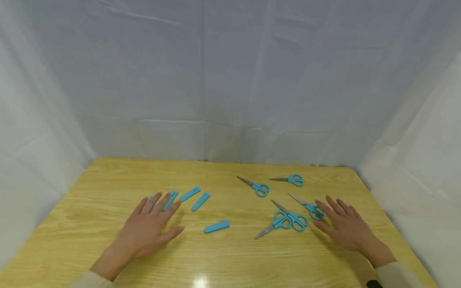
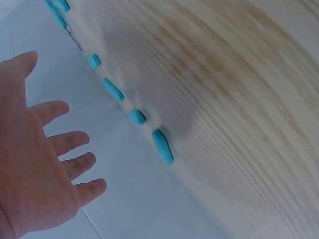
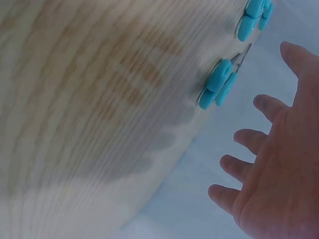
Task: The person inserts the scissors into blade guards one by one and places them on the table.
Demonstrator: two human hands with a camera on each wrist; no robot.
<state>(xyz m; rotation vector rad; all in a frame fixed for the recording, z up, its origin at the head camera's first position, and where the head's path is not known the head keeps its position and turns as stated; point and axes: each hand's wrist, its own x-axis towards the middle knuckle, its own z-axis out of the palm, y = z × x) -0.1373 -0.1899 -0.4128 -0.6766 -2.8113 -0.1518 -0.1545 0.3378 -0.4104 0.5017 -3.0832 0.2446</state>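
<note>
Several scissors with blue handles lie on the right half of the table, among them one pair (image 1: pixel 261 189) at the back and another (image 1: pixel 312 211) nearest the right hand. Two of them, a pair (image 1: pixel 296 221) and one pointing to the front left (image 1: pixel 277 225), overlap at the handles. Several blue blade covers lie on the left half, including one (image 1: pixel 217 227) near the middle and one (image 1: pixel 200 202) farther back. My left hand (image 1: pixel 147 228) hovers with fingers spread, partly hiding two covers. With spread fingers, my right hand (image 1: pixel 345 226) hovers beside the scissors. Both palms hold nothing.
The light wooden table (image 1: pixel 216 264) has white cloth (image 1: pixel 223 80) hanging behind it and on both sides. Another pair of scissors (image 1: pixel 289 180) lies toward the back edge, and another cover (image 1: pixel 189 194) lies beyond the left fingertips.
</note>
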